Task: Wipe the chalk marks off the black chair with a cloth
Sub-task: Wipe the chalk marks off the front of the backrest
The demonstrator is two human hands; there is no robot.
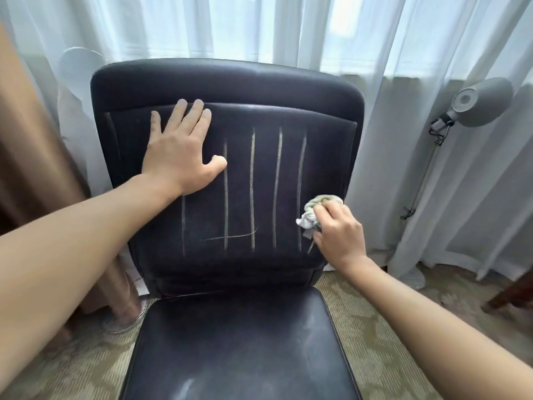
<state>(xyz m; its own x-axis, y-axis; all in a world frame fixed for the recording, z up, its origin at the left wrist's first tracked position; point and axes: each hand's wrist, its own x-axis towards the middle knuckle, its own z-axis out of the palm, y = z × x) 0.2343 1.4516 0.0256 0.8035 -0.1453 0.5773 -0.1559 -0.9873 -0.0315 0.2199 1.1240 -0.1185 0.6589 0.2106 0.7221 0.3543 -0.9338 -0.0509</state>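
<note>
A black chair (230,82) faces me, its backrest upright and its glossy seat (236,342) below. Several pale vertical chalk marks (252,186) run down the backrest, with one short horizontal stroke low down crossing two of them. My left hand (180,151) lies flat with straight fingers on the upper left of the backrest, covering the top of the leftmost line. My right hand (337,235) grips a crumpled white-green cloth (314,210) against the lower right of the backrest, beside the rightmost line.
White sheer curtains (288,30) hang behind the chair, with a brown drape (31,157) at left. A grey floor lamp (478,102) stands at right, its round base on the patterned carpet (369,327). A dark wooden furniture piece (513,295) sits at the far right.
</note>
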